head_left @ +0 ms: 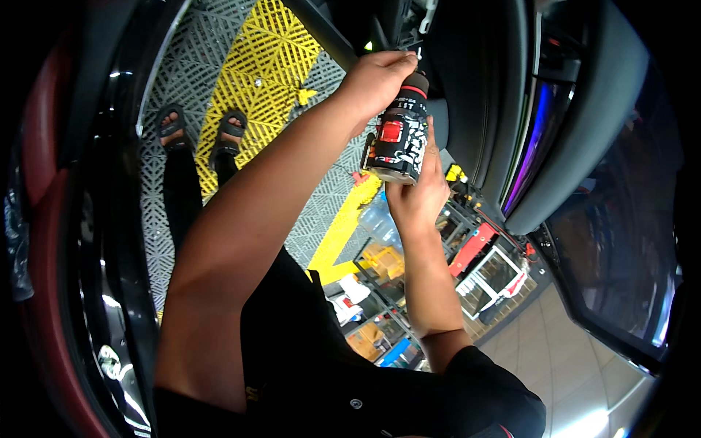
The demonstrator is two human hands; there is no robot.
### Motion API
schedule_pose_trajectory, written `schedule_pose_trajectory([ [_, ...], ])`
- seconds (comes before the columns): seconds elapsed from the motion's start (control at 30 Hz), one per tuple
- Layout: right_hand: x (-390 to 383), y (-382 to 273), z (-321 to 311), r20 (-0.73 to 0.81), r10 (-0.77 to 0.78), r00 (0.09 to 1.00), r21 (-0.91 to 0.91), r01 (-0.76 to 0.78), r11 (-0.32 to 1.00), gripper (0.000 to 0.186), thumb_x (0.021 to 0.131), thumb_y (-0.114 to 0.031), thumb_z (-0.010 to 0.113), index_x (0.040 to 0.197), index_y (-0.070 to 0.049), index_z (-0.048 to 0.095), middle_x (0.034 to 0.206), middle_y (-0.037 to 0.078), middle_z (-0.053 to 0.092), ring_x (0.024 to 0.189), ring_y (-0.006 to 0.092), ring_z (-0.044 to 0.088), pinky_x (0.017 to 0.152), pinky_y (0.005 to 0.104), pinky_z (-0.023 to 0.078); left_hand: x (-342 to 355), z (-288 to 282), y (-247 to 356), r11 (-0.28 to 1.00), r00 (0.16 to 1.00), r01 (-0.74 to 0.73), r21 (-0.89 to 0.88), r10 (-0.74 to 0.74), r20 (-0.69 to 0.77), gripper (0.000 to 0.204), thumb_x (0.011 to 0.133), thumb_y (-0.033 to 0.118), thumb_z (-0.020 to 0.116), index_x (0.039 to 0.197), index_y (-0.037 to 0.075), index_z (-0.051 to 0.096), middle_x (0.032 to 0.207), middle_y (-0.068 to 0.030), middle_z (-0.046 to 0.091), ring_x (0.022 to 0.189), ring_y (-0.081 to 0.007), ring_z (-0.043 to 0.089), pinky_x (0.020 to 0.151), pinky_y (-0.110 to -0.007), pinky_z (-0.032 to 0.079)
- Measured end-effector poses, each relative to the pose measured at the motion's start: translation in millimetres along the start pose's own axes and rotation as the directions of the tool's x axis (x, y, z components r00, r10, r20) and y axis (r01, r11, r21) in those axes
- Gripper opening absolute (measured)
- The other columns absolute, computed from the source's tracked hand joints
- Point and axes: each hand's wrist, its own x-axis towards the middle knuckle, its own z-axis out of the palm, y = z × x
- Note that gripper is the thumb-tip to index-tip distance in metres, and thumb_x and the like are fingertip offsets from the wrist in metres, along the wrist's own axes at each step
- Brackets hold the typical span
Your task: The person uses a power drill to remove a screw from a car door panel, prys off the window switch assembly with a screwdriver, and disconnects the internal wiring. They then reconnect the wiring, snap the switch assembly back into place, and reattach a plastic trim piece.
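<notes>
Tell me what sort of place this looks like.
Probably a car workshop or detailing bay: there's an open car door with a glowing strip, yellow and grey grid flooring, and a rack crowded with supplies.

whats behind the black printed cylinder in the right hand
Around the black printed cylinder, part of the right hand and gray floor grid show; whatever lies directly behind is covered.

Right hand (420, 203) partly hidden behind can (396, 142), black shirt (314, 387) cut off below
</notes>
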Motion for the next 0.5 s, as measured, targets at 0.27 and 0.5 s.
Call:
schedule_pose_trajectory([
  [0.27,9.6,8.9,21.3,-0.077,-0.068,0.995,-0.086,0.062,0.994,0.094,0.071,-0.006,0.078,0.156,0.000,0.039,0.127,0.020,0.066,0.099,0.0400,0.071,0.081,0.0448,0.059,-12.9,-12.3,-15.3,0.994,0.993,-0.087,-0.068,0.092,0.071,0.049,0.107,0.037,0.058,0.144,0.004,0.059,0.127,-0.0067,0.070,0.112,-0.0132,0.066,0.098,-0.026,0.051],
  [0.5,-6.9,30.5,19.7,-0.052,-0.090,0.995,-0.073,0.086,0.994,0.091,0.070,-0.004,0.079,0.152,0.004,0.040,0.144,0.025,0.058,0.113,0.0435,0.067,0.091,0.0444,0.058,-70.0,-11.4,-49.2,0.979,0.980,-0.183,-0.090,0.189,0.060,0.047,0.110,0.030,0.053,0.145,-0.002,0.054,0.129,-0.0085,0.065,0.114,-0.0108,0.061,0.101,-0.028,0.049],
])
